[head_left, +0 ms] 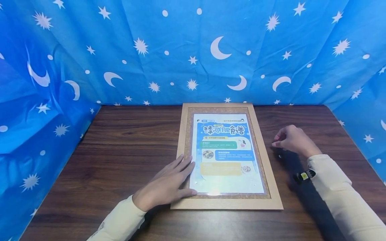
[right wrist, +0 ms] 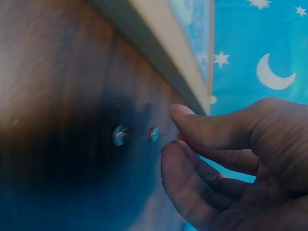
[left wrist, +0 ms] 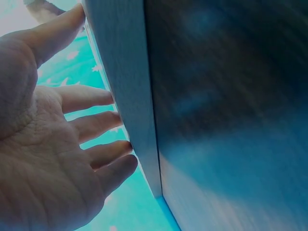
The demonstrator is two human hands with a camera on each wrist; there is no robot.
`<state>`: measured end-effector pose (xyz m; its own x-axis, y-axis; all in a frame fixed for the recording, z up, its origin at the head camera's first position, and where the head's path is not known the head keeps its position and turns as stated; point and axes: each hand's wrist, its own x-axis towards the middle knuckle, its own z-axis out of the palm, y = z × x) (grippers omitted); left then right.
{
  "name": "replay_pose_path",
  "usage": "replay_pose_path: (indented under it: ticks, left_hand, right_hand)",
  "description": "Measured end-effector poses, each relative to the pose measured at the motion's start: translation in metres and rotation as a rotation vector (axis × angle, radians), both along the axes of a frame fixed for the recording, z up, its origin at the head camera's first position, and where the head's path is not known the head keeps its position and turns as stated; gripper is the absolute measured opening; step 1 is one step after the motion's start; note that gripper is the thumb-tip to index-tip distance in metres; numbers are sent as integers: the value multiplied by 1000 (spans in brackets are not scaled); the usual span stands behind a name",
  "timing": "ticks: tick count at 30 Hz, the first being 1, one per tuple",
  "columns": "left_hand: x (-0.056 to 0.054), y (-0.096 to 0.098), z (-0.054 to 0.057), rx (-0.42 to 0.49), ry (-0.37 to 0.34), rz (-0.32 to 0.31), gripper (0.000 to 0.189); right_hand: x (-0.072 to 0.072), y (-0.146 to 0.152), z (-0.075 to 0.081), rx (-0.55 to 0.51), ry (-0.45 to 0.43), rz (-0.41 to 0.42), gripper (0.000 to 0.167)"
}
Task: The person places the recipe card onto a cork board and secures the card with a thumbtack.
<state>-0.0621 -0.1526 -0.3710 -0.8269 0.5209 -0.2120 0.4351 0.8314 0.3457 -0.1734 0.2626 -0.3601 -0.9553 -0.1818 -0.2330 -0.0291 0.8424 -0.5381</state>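
Note:
A wood-framed cork board (head_left: pixel 227 204) lies on the table with a printed sheet (head_left: pixel 223 182) on it. Dark round tacks (head_left: pixel 242 120) show at the sheet's top corners. My left hand (head_left: pixel 167 184) rests on the board's left side with its fingers spread; the left wrist view shows its fingertips at the frame edge (left wrist: pixel 127 96). Right of the board, my right hand (head_left: pixel 294 139) is low over the table, fingers bent. By its fingertips in the right wrist view are a small shiny tack (right wrist: pixel 154 134) and a second tack (right wrist: pixel 120 135) farther from them. Nothing shows plainly between those fingertips.
The dark wooden table (head_left: pixel 126 147) carries the board. A blue curtain (head_left: pixel 178 30) with white moons and stars hangs behind it and along both sides. Near the right sleeve is a small black device (head_left: pixel 304 175).

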Motion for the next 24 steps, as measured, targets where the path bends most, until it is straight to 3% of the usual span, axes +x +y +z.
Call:
replay_pose_path:
  ticks: [7,12,17,24]
  left_hand:
    - [1,-2,-1,-12,5,-7,84]
    - [0,-1,1,-37,22,-19,82]
    - [0,-1,2,-54,19,-20,82]
    - [2,-2,1,-56,20,-22,83]
  right_hand:
    - [2,4,-14,-49,-17,-63,17]
    - [1,4,-18,-60,19,-83,15]
    - [6,-8,-12,-63,99,-59,15]
    - [23,-54,5,-125,169,3,16]
